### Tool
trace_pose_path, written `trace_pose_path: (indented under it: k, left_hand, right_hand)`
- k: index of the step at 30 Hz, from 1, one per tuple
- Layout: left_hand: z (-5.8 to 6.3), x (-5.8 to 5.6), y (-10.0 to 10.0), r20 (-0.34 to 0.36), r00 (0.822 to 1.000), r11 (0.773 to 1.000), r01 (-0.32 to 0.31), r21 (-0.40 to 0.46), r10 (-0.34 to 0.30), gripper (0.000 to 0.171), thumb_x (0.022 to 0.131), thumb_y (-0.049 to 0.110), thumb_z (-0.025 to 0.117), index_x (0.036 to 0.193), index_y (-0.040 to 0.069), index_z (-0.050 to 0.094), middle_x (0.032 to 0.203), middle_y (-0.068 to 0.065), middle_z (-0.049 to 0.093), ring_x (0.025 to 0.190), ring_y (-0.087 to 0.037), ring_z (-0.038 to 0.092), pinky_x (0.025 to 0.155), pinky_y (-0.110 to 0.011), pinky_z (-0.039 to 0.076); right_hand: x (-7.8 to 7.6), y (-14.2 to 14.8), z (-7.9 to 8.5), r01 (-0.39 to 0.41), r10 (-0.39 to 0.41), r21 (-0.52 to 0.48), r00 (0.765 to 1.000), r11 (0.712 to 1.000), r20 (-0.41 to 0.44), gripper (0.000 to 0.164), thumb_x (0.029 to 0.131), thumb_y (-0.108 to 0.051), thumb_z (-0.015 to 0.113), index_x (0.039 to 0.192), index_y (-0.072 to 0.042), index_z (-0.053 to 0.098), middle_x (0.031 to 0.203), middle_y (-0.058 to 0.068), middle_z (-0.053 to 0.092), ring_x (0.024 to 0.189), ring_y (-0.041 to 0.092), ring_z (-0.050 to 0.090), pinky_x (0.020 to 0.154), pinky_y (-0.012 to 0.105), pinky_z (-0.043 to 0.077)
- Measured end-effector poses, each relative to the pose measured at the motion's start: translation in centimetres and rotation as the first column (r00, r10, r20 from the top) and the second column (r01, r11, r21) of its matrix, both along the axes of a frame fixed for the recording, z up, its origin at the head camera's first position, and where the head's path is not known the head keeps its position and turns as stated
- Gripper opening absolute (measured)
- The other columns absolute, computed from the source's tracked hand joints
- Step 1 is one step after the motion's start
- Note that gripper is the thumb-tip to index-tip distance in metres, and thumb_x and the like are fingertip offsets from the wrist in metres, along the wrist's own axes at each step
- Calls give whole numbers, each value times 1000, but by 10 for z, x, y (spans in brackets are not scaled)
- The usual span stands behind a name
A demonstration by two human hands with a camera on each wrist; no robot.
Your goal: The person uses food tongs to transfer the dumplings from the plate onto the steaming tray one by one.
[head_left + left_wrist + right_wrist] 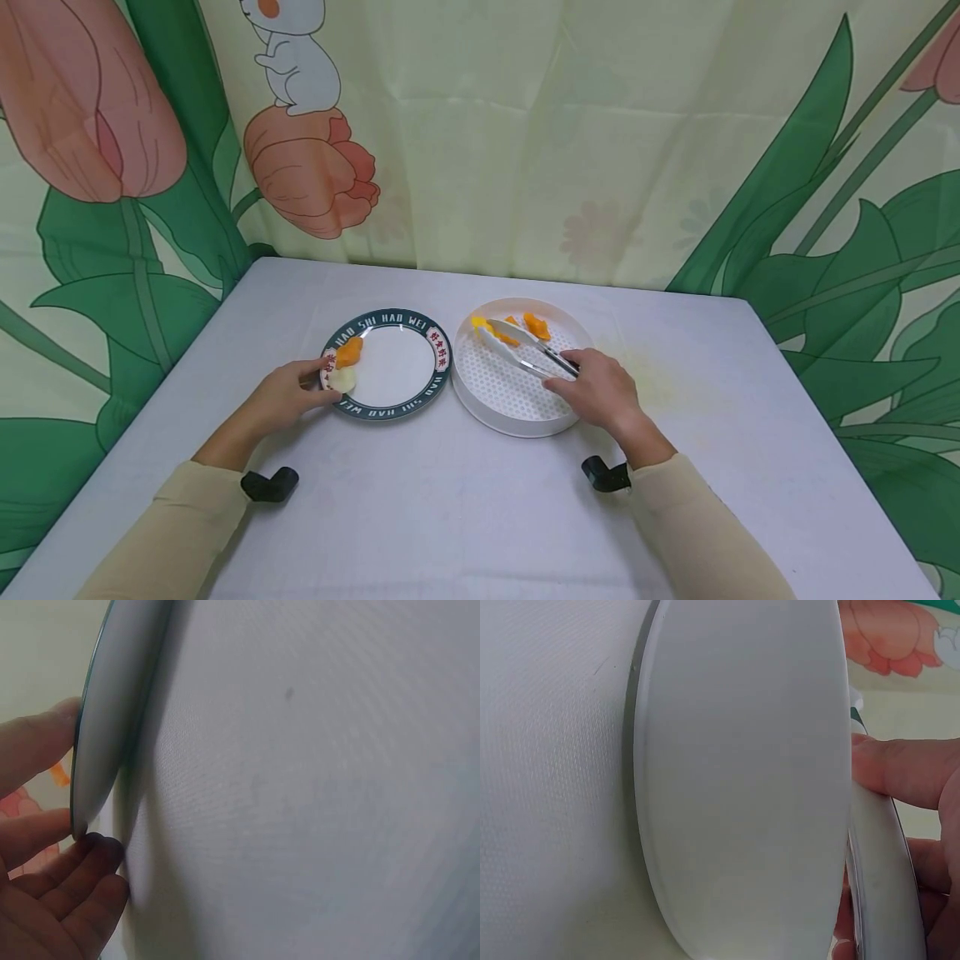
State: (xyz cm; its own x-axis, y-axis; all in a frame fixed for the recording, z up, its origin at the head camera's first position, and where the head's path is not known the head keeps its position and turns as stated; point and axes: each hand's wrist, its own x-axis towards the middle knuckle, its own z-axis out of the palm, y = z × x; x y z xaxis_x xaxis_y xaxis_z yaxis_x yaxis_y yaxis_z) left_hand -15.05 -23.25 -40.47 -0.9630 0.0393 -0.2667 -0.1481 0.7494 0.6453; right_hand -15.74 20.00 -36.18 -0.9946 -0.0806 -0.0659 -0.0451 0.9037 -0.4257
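right hand [603, 387]: fingers pinching silver-and-white tongs [516, 357] over round white perforated tray [510, 398]; small orange pieces [536, 326] inside tray. left hand [288, 390]: fingers pinching dark-rimmed round white plate [397, 367], left of tray.

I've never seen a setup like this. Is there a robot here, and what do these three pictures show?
There is no robot, just a person's two bare hands. The widest picture comes from a camera on the head, looking forward and down. The other two come from cameras on the wrists: the left one sees the plate's edge up close, the right one the tray's side.

On the white table are a plate with an orange piece and a pale piece on it, and a round white tray holding yellow and orange pieces. The left hand holds the plate's rim. The right hand holds tongs, their tips over the tray. I can't tell what the pieces are.
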Motion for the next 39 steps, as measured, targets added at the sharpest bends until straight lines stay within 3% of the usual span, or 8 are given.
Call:
trace_pose_path:
  k: [13, 30, 39]
  left_hand:
    - [0, 0, 0, -11, 1000, 1000, 1, -3, -1, 80, 91, 35, 73, 152, -2, 37, 149, -34, 38, 134, -50, 39, 101, -55, 46]
    - [0, 0, 0, -14, 1000, 1000, 4, -1, -4, 79, 91, 34, 72, 152, -2, 37, 149, -34, 37, 135, -50, 39, 102, -55, 45]
    - [0, 0, 0, -5, 1000, 1000, 1, 5, -1, 80, 91, 34, 73, 152, -2, 36, 150, -34, 37, 135, -50, 38, 102, -55, 45]
  right_hand:
    - [-3, -5, -4, 9, -10, 25, 999, 1000, 51, 63, 89, -40, 71, 138, -3, 59, 130, 17, 63, 105, 30, 59, 77, 41, 51]
    - [-4, -5, -5, 19, -20, 13, 999, 1000, 30, 65, 88, -42, 69, 139, -4, 58, 132, 17, 62, 109, 32, 59, 79, 44, 51]
    - [-2, -6, -4, 23, -22, -25, 999, 999, 27, 70, 87, -45, 70, 142, -4, 55, 137, 18, 58, 117, 35, 56, 88, 49, 49]
